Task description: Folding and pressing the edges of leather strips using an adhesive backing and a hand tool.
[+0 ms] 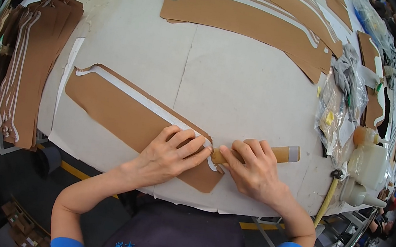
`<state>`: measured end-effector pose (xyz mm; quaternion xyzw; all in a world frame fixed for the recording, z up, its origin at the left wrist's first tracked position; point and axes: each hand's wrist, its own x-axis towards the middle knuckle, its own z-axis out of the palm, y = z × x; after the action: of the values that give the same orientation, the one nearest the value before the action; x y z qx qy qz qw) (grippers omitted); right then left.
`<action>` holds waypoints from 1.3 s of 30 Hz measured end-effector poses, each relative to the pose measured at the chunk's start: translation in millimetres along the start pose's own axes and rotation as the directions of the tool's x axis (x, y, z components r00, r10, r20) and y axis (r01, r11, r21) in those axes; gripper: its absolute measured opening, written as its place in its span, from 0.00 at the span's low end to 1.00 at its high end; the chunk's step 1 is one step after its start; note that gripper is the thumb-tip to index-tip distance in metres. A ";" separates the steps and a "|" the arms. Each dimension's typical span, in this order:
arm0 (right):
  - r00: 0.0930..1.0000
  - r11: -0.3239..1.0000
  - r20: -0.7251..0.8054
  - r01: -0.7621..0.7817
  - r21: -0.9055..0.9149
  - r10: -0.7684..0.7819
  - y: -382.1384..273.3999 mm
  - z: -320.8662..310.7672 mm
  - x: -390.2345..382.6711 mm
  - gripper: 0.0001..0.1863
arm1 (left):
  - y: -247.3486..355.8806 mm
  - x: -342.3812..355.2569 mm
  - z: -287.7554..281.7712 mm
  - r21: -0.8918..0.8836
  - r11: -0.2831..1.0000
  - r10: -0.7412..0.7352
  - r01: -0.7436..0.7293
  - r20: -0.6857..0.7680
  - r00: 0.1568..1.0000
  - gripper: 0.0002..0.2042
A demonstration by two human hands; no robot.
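Note:
A long brown leather-like panel [114,113] lies slantwise before me, with a white strip [134,94] along its far edge. My left hand [169,152] presses on the panel's right part, its fingers bent and close together over the strip. My right hand [254,170] is closed around a tan rod [281,155] with a grey band at its far end. The rod's near end meets the panel's right end, next to my left fingertips. My fingers partly hide that corner, where the white strip curves down.
Several similar brown panels with white strips lie in a stack [241,23] at the far side and another pile [47,69] at the left. Clear plastic bags [338,104] and a translucent bottle [369,161] sit at the right edge, near a yellow-handled brush-like tool [326,200].

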<state>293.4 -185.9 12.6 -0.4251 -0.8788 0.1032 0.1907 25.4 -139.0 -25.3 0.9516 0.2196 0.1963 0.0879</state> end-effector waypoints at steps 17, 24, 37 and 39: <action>0.996 0.995 0.010 0.085 0.046 -0.086 19.8 2.6 12.5 0.23 | 2.6 1.1 2.9 -0.063 0.996 -0.064 0.058 -0.091 0.994 0.19; 0.992 0.991 0.027 0.120 0.057 -0.122 26.6 1.8 18.8 0.21 | 1.8 2.4 0.7 -0.060 0.997 -0.057 0.052 -0.081 0.995 0.19; 0.980 0.980 0.074 0.176 0.098 -0.183 39.2 0.7 28.8 0.20 | 5.2 0.4 2.2 -0.068 0.995 -0.079 0.073 -0.100 0.992 0.18; 0.976 0.975 0.074 0.197 0.102 -0.205 42.8 0.6 31.4 0.20 | 8.2 0.1 0.6 -0.071 0.994 -0.095 0.088 -0.093 0.991 0.17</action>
<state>305.7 -134.8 5.1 -0.3198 -0.9187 0.1423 0.1829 28.9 -146.3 -23.7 0.9265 0.2602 0.2450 0.1179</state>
